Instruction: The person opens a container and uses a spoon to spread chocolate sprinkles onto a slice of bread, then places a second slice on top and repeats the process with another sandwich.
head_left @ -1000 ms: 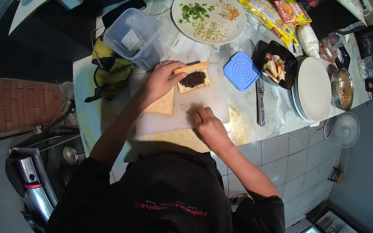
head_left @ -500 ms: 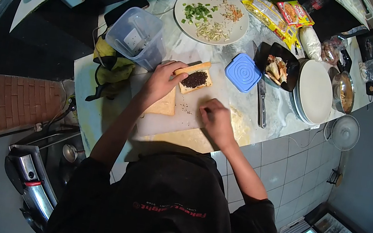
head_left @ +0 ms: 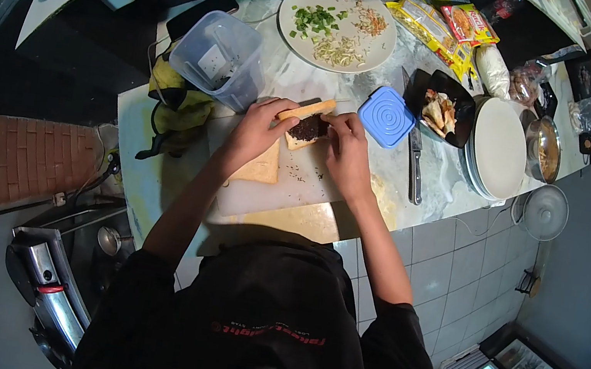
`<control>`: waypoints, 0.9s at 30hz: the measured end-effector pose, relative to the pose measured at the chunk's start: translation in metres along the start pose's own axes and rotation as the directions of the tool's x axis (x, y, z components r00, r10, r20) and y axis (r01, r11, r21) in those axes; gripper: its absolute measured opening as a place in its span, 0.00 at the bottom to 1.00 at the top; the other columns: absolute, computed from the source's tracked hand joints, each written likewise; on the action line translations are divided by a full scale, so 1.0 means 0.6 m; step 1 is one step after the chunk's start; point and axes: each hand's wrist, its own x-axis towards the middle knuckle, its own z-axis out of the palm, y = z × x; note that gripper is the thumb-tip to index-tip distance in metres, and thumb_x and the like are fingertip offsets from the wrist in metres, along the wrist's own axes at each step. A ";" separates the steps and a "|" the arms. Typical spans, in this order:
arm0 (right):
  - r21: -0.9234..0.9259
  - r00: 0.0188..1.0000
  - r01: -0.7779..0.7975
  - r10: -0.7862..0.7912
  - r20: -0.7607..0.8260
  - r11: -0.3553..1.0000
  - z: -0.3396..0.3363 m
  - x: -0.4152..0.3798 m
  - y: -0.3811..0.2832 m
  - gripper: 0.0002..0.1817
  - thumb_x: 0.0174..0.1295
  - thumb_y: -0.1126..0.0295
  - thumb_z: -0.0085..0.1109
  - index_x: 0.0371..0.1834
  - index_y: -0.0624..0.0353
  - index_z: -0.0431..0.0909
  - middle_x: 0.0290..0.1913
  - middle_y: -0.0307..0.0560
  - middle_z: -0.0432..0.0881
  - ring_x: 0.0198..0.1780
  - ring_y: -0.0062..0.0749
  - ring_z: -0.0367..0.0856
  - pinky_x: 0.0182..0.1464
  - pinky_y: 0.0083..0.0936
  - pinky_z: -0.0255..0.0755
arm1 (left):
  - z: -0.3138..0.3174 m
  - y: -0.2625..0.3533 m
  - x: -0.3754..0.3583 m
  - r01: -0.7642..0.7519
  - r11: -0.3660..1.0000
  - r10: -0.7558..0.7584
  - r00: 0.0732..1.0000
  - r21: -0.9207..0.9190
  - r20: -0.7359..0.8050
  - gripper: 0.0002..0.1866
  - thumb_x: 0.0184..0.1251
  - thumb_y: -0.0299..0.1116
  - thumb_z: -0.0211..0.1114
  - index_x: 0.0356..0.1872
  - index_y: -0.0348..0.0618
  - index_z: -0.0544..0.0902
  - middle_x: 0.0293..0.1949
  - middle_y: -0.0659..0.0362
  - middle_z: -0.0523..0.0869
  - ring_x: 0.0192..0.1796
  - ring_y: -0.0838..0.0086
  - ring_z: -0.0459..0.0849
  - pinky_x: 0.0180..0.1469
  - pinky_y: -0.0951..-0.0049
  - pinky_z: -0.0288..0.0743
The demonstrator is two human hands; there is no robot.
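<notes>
A slice of bread with dark sprinkles (head_left: 308,130) lies on the white cutting board (head_left: 285,197), with a second slice (head_left: 309,111) tilted up along its far edge. My left hand (head_left: 256,129) grips the left end of this bread between thumb and fingers. At the right end, my right hand (head_left: 348,153) has its fingers pressed together on the bread's edge and sprinkles. Another piece of bread (head_left: 259,166) lies below my left hand. Loose sprinkles are scattered on the board beneath the bread.
A clear tub (head_left: 216,59) stands behind my left hand, bananas (head_left: 180,114) left of it. Farther back is a plate of chopped vegetables (head_left: 338,26). To the right are a blue lid (head_left: 386,117), a knife (head_left: 415,167), a black bowl (head_left: 443,84) and stacked plates (head_left: 499,148).
My right hand has moved up and left from over the board to the bread's right end. My left hand keeps its hold on the bread.
</notes>
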 end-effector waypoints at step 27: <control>-0.427 0.875 0.464 -0.325 0.359 0.776 -0.023 -0.114 0.055 0.09 0.60 0.74 0.59 0.43 0.63 0.77 0.48 0.51 0.77 0.53 0.46 0.76 0.57 0.38 0.71 | 0.000 0.000 -0.002 0.007 1.000 -0.007 1.000 0.018 0.007 0.15 0.71 0.31 0.70 0.54 0.35 0.83 0.46 0.51 0.89 0.45 0.68 0.88 0.48 0.70 0.80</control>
